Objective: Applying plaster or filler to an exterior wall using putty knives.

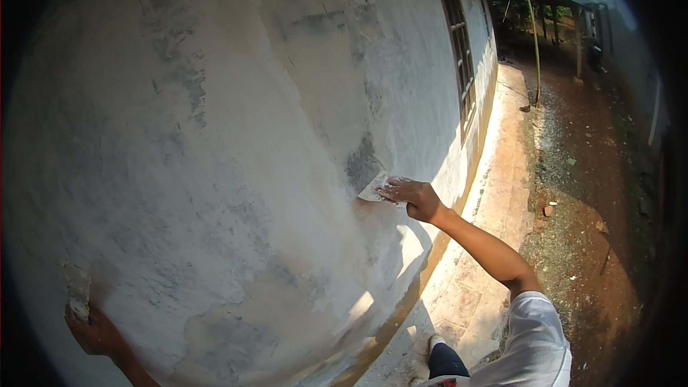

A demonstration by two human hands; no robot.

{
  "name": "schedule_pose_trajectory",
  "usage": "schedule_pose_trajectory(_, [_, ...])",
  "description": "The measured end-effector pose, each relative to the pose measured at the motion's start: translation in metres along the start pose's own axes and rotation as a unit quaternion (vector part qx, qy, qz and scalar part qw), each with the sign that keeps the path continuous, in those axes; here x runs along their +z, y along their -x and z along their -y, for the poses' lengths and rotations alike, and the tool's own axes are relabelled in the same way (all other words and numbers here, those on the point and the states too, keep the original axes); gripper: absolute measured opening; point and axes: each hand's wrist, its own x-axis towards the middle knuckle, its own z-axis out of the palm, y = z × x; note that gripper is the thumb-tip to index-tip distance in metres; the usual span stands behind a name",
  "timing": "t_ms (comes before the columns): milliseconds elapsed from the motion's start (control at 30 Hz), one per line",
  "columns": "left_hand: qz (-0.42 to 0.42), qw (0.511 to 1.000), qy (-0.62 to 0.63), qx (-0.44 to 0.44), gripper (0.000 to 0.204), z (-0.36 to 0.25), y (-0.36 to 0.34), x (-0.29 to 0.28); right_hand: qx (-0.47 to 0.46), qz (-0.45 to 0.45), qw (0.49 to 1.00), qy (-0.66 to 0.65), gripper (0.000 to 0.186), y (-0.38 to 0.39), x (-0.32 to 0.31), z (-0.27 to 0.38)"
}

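Observation:
My right hand (pixel 418 199) is closed on a flat whitish putty scraper (pixel 373 186). Its blade lies against the wall (pixel 236 136), just below a dark grey patch (pixel 363 161). White smears coat the fingers. Low at the far left, my left hand (pixel 93 331) grips a second putty scraper (pixel 77 283), held upright near the wall with pale filler stuck to it. The wall surface is a patchwork of whitish coating, beige areas and bare grey spots.
A barred window (pixel 459 43) is set in the wall farther along. Below runs a sunlit paved ledge (pixel 494 201), where my foot (pixel 436 342) stands. Beyond it lies reddish dirt ground (pixel 584 143) with a brick piece (pixel 549 211). A thin pole (pixel 534 36) stands by a shelter.

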Motion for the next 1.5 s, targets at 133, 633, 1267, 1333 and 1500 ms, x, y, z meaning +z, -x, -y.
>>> schedule_pose_trajectory(133, [0.007,1.000,-0.009,0.002,0.036,0.003,0.001,-0.004,-0.025,-0.215,0.976,0.017,0.070,-0.161,-0.088,-0.004])
schedule_pose_trajectory(633, [0.010,1.000,-0.023,-0.006,0.034,0.001,-0.006,-0.001,0.097,-0.069,0.989,-0.093,0.073,0.020,0.011,-0.005])
schedule_pose_trajectory(1267, [0.014,1.000,-0.020,-0.005,0.033,-0.002,-0.007,-0.003,0.098,-0.332,0.935,-0.074,0.066,-0.120,-0.030,-0.070])
schedule_pose_trajectory(1333, [0.016,1.000,-0.006,-0.006,0.032,-0.007,-0.004,0.001,0.109,-0.229,0.967,0.024,0.058,-0.124,-0.014,-0.085])
schedule_pose_trajectory(1500, [0.043,0.996,-0.061,-0.042,0.032,-0.014,-0.016,-0.010,0.109,-0.171,0.979,-0.022,0.057,0.002,0.067,-0.005])
